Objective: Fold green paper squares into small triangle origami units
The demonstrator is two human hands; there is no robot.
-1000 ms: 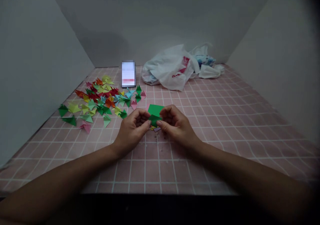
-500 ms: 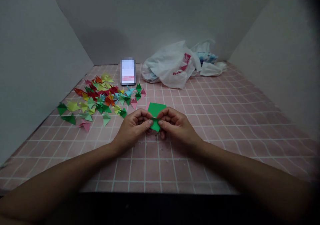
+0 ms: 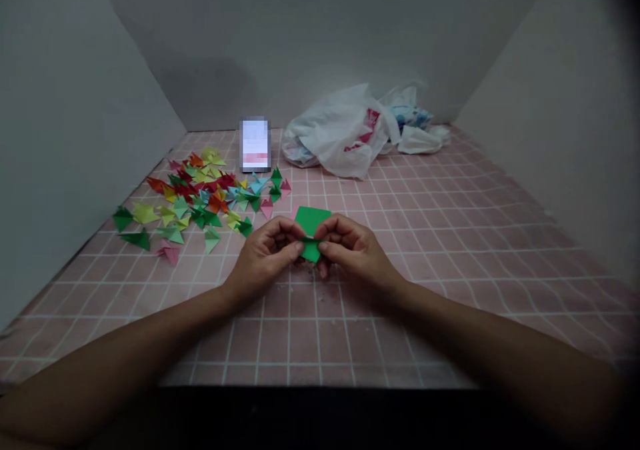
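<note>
Between my hands is a small piece of green folded paper (image 3: 311, 252), pinched from both sides. My left hand (image 3: 267, 250) grips its left end between thumb and index finger. On its right end, my right hand (image 3: 353, 247) has the same kind of pinch, with the other fingers curled. Just beyond the fingertips, flat on the table, lies a stack of green paper (image 3: 313, 218) with a sliver of pink showing at its left edge. My fingers partly cover the held piece, so its full shape is hidden.
Several folded paper pieces (image 3: 200, 197) in many colours are spread over the left of the pink checked table (image 3: 425, 270). Behind them a phone (image 3: 255, 145) stands upright, its screen blurred. White plastic bags (image 3: 340, 130) lie at the back. Walls rise at the left, back and right.
Both hands keep their pinch on the green paper and have barely moved. The crease between the thumbs looks slightly straighter and flatter. Everything else stays in place.
</note>
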